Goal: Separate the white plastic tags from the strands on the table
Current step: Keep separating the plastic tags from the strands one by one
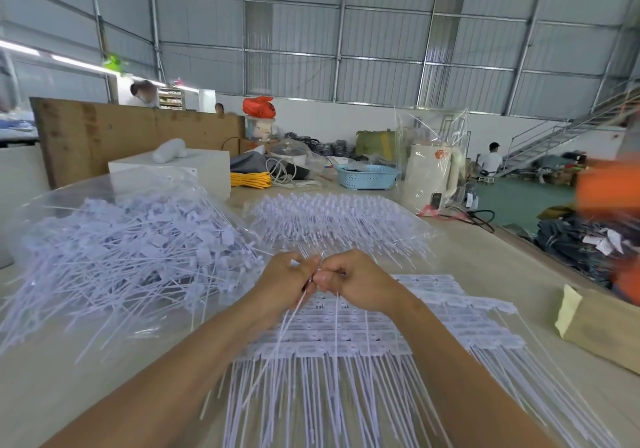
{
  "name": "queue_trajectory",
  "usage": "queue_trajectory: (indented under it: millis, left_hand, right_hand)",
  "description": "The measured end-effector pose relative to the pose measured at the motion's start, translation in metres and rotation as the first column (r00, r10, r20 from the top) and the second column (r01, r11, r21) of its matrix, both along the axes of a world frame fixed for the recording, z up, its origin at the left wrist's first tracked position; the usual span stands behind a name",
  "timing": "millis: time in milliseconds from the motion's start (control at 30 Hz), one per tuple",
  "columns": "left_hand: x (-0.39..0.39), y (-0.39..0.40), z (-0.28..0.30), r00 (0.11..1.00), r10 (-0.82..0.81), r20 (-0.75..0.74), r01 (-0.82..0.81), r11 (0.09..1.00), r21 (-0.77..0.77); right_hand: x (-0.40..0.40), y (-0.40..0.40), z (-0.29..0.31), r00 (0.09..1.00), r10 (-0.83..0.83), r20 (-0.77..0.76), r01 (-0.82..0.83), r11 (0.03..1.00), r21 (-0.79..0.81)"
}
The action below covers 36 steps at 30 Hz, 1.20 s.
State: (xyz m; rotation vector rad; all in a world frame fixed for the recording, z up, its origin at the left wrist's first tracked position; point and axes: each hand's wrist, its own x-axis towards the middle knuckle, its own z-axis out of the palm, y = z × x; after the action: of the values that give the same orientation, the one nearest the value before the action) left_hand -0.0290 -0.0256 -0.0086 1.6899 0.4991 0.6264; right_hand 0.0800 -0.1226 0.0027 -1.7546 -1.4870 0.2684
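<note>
Above the tag sheets [381, 329], both hands [320, 279] knuckle-to-knuckle, pinching strands [284, 326]

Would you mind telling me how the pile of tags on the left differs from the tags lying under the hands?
The left pile is a loose, tangled heap with strands pointing every way; the tags under the hands lie flat in joined rows, strands running parallel toward the camera. The left pile sits on a clear plastic bag; the joined sheets lie on the table. Both are white plastic tags with thin strands.
</note>
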Motion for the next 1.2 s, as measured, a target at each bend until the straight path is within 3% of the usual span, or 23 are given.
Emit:
queue_trajectory:
  millis: [100,267,400,433,500,567,600,667,733,800,933,1000,1133,1200]
  left_hand:
    - [-0.004,0.003,0.004,0.995,-0.056,-0.085,0.054,0.998,-0.032]
    - [-0.011,0.008,0.018,0.93,-0.332,-0.154,0.28,0.916,-0.287]
    - [-0.019,0.02,0.025,0.869,-0.467,-0.165,0.327,0.792,-0.516]
    - [-0.021,0.022,0.026,0.883,-0.454,-0.118,0.322,0.77,-0.551]
    - [-0.02,0.024,0.02,0.937,-0.35,-0.019,0.27,0.756,-0.596]
    - [-0.015,0.022,0.01,0.968,-0.251,0.011,0.21,0.786,-0.581]
    - [-0.012,0.019,0.005,0.976,-0.216,0.019,0.189,0.804,-0.564]
    - [-0.008,0.011,0.002,0.984,-0.164,0.071,0.176,0.819,-0.546]
    - [-0.006,0.004,0.003,0.977,-0.158,0.141,0.207,0.851,-0.482]
    - [-0.007,-0.002,0.002,0.967,-0.174,0.188,0.239,0.876,-0.418]
    - [-0.007,-0.006,-0.001,0.938,-0.267,0.223,0.342,0.829,-0.443]
    - [-0.006,-0.009,-0.001,0.943,-0.275,0.187,0.328,0.865,-0.38]
    - [-0.002,-0.013,-0.003,0.963,-0.205,0.177,0.251,0.919,-0.303]
    - [-0.002,-0.013,-0.004,0.965,-0.19,0.182,0.242,0.912,-0.331]
  right_hand:
    - [0.0,-0.002,0.002,0.999,0.01,0.045,-0.008,0.999,-0.041]
    - [-0.001,-0.007,0.008,0.994,0.109,0.002,-0.109,0.992,-0.068]
    - [0.022,-0.02,0.01,0.96,-0.06,0.273,0.103,0.984,-0.145]
    - [0.026,-0.025,0.012,0.964,-0.113,0.242,0.138,0.986,-0.09]
    - [0.025,-0.033,0.022,0.992,-0.126,0.006,0.125,0.988,0.089]
    - [0.012,-0.033,0.034,0.979,-0.014,-0.204,0.05,0.984,0.173]
    - [0.002,-0.029,0.038,0.971,0.052,-0.233,-0.015,0.987,0.158]
    - [-0.018,-0.019,0.039,0.971,0.144,-0.192,-0.126,0.987,0.102]
    - [-0.03,-0.006,0.032,0.975,0.146,-0.166,-0.129,0.986,0.109]
    - [-0.031,0.004,0.022,0.994,0.047,-0.098,-0.029,0.985,0.172]
    - [-0.023,0.015,0.005,0.989,-0.147,0.009,0.141,0.968,0.209]
    - [-0.02,0.015,0.003,0.983,-0.176,0.048,0.162,0.965,0.208]
    - [-0.008,0.0,0.01,0.993,0.047,-0.108,-0.041,0.998,0.049]
    - [0.0,-0.01,0.012,0.988,0.052,-0.147,-0.054,0.999,-0.006]
